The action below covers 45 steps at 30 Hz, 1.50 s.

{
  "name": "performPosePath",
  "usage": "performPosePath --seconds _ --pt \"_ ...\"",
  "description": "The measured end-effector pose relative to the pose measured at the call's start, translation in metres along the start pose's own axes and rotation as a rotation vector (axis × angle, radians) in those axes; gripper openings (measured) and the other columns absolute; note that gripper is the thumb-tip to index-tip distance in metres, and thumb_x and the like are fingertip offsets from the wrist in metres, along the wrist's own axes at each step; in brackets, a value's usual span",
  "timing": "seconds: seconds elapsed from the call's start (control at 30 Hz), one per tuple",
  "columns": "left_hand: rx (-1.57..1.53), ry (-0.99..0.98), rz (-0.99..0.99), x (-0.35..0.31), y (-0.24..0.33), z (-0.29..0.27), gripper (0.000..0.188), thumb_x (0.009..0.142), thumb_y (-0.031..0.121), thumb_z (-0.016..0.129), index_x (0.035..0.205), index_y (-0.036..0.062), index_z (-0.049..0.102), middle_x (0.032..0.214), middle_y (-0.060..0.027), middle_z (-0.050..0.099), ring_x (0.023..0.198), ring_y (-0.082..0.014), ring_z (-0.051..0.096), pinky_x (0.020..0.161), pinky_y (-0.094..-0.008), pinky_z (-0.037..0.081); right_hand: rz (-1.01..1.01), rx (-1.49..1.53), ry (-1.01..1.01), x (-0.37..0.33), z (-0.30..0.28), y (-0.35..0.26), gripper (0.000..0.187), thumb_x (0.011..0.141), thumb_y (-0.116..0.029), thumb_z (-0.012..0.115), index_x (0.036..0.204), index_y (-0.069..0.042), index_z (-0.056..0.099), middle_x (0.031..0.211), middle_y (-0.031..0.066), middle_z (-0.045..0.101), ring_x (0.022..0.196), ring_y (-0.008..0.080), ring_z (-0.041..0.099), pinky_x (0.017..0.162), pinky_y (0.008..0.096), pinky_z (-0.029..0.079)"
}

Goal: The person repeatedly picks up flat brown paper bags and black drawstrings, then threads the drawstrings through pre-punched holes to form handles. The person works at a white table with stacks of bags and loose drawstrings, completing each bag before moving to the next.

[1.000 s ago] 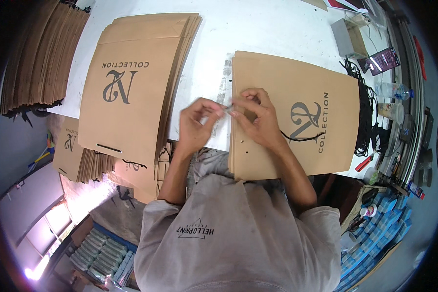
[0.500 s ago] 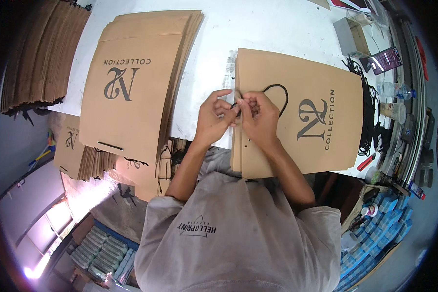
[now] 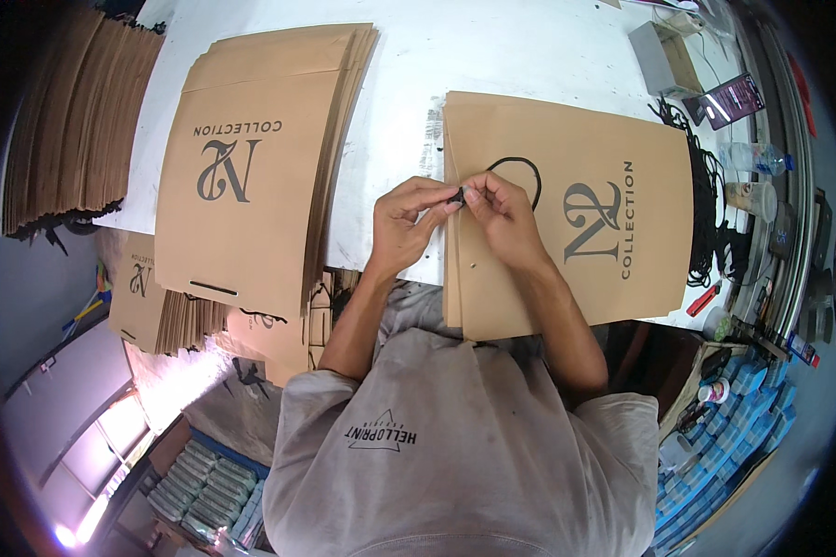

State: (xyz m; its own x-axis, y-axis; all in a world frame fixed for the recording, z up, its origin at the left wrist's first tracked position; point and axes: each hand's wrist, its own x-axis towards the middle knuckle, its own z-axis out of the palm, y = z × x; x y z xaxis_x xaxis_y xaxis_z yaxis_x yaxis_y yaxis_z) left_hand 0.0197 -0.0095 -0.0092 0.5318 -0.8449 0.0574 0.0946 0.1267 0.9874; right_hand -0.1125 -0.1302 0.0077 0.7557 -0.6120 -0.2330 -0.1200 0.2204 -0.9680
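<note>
A flat brown paper bag [image 3: 529,269] with dark print lies in front of me on the white table. A black cord [image 3: 522,161] loops over its face and runs to my fingers at the bag's left edge. My left hand [image 3: 409,223] pinches a short dark bit of the cord between thumb and forefinger. Close against it, my right hand [image 3: 502,213] also pinches the cord, thumb and forefinger together. The fingertips nearly touch, so the exact end of the cord is hidden. A small hole shows in the bag below my right hand.
Left of me lies a stack of flat brown bags [image 3: 251,102], with a taller stack [image 3: 70,121] beyond. A bundle of black cords [image 3: 706,213] sits at the bag's right, near a phone [image 3: 732,100], a plastic bottle [image 3: 752,158], a cup [image 3: 751,198] and a red cutter [image 3: 703,300].
My left fingers have closed from a looser spread to a pinch at the cord. The loop on the bag has shrunk slightly. The whole view has shifted a little.
</note>
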Motion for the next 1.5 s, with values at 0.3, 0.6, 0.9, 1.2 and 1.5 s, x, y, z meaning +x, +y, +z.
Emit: performPosePath --seconds 0.3,0.6,0.9,1.2,1.5 --pt "-0.188 0.172 -0.167 -0.011 0.021 0.004 0.011 0.1 -0.003 0.063 0.109 -0.007 0.069 0.109 -0.016 0.072 0.096 -0.0189 0.07 0.086 -0.0289 0.059 -0.239 -0.355 -0.02 -0.004 0.008 -0.018 0.007 0.094 -0.003 0.066 0.099 0.002 0.067 0.092 0.0094 0.064 0.085 0.0236 0.066 0.077 0.034 0.052" --pt "0.557 0.418 0.045 -0.022 0.053 -0.008 0.032 0.094 -0.002 0.069 0.125 -0.0056 0.062 0.11 -0.0127 0.069 0.094 -0.0167 0.065 0.072 -0.0257 0.055 -0.404 -0.602 0.179 -0.028 0.007 -0.029 0.023 0.087 -0.019 0.077 0.098 -0.001 0.068 0.092 0.0155 0.066 0.083 0.0345 0.066 0.074 0.0422 0.053" --pt "0.471 0.093 -0.385 -0.065 0.036 0.037 0.044 0.09 0.009 0.079 0.126 -0.0024 0.058 0.086 -0.0064 0.072 0.069 -0.0075 0.065 0.058 -0.0229 0.049 0.019 -0.834 0.344 -0.088 -0.039 -0.009 0.028 0.091 -0.002 0.069 0.118 0.004 0.063 0.091 0.0174 0.066 0.079 0.0315 0.065 0.07 0.0413 0.052" --pt "0.348 0.128 -0.407 -0.068 0.025 0.034 0.021 0.092 0.009 0.075 0.108 -0.0025 0.071 0.086 -0.0067 0.072 0.069 -0.0081 0.065 0.055 -0.0245 0.048 -0.066 -0.225 0.123 -0.103 -0.02 -0.003 0.009 0.095 0.0 0.067 0.101 0.003 0.061 0.091 0.0126 0.066 0.078 0.0191 0.061 0.071 0.0292 0.049" --pt "0.037 -0.086 -0.408 -0.074 0.028 0.025 0.037 0.094 -0.004 0.065 0.129 0.0021 0.055 0.102 -0.0078 0.073 0.096 -0.0095 0.069 0.071 -0.0233 0.051 -0.34 -0.422 0.155 -0.112 -0.009 0.003 0.008 0.091 0.004 0.071 0.096 0.003 0.064 0.092 0.0108 0.069 0.082 0.0168 0.067 0.074 0.0284 0.053"
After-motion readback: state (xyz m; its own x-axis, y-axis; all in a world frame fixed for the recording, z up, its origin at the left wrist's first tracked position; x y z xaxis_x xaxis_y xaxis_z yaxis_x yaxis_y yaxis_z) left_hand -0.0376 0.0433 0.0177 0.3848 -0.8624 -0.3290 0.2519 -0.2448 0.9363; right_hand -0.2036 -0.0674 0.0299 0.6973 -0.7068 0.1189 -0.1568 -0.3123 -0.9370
